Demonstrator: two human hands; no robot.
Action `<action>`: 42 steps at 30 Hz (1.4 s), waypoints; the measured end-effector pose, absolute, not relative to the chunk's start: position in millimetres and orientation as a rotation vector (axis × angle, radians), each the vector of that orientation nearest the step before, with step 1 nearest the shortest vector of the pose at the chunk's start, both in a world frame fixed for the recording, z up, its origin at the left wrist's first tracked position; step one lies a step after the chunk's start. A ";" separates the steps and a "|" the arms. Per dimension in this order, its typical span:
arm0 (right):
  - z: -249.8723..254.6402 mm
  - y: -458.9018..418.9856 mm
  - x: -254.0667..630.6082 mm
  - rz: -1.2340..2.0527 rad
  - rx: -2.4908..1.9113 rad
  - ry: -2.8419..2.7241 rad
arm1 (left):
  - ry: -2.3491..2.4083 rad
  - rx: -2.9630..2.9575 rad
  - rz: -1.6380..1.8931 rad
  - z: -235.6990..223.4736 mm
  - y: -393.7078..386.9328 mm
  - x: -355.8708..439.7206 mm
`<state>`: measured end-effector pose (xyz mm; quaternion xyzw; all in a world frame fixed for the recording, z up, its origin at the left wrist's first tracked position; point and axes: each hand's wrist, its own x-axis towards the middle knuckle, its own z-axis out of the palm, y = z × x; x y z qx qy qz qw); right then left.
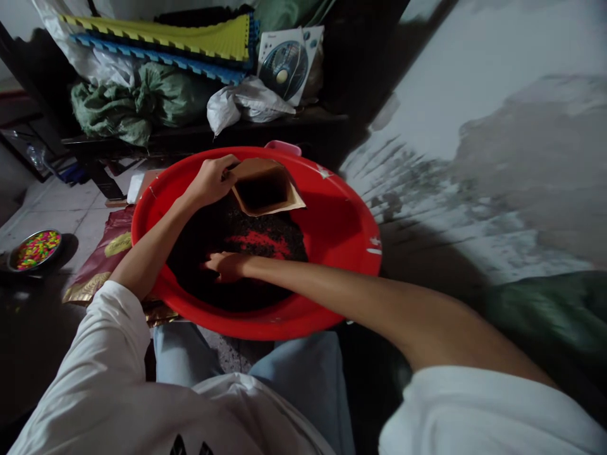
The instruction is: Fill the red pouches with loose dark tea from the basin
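My left hand (215,180) is closed on the rim of a brown paper bag (272,167). The bag's wide mouth faces me, and its inside is dark. Beneath it, a large red plastic tub (339,221) holds dark, loose, grainy material (237,221) heaped toward its left side. A bare red patch of the tub shows through the grains. Low in the heap is my right hand (227,266), its fingers curled into the dark material. Its fingertips are partly hidden, and what lies in them cannot be made out.
Left of the tub lies a maroon and gold packet (104,253). A metal bowl of bright coloured pieces (36,249) stands on the floor. Behind, a shelf carries foam mats (190,38), green sacks (165,95) and a box fan (287,63). A stained wall (497,145) rises at right.
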<state>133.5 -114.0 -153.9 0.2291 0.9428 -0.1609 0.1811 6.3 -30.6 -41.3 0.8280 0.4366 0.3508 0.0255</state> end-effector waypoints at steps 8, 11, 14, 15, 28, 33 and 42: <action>-96.0 -131.9 178.3 -0.306 0.662 2.893 | 1.222 2.612 1.153 -45.3 -28.1 6.8; -76.3 -131.9 191.9 -0.271 0.762 2.971 | 1.203 2.622 1.156 -46.4 -28.4 8.4; -60.1 -123.8 204.7 -0.345 0.748 3.096 | 1.183 2.628 1.144 -46.0 -29.4 10.0; -54.7 -119.3 209.1 -0.391 0.716 3.150 | 1.189 2.626 1.143 -45.7 -29.5 10.2; -29.9 -71.0 230.0 0.107 1.484 3.322 | 1.174 2.527 1.262 -49.6 -19.7 1.6; -44.5 -114.5 204.4 -0.063 1.033 3.334 | 1.277 2.545 1.198 -47.1 -17.6 1.2; -135.5 -151.9 159.6 -0.625 0.473 2.650 | 1.282 2.510 1.160 -45.3 -17.8 1.0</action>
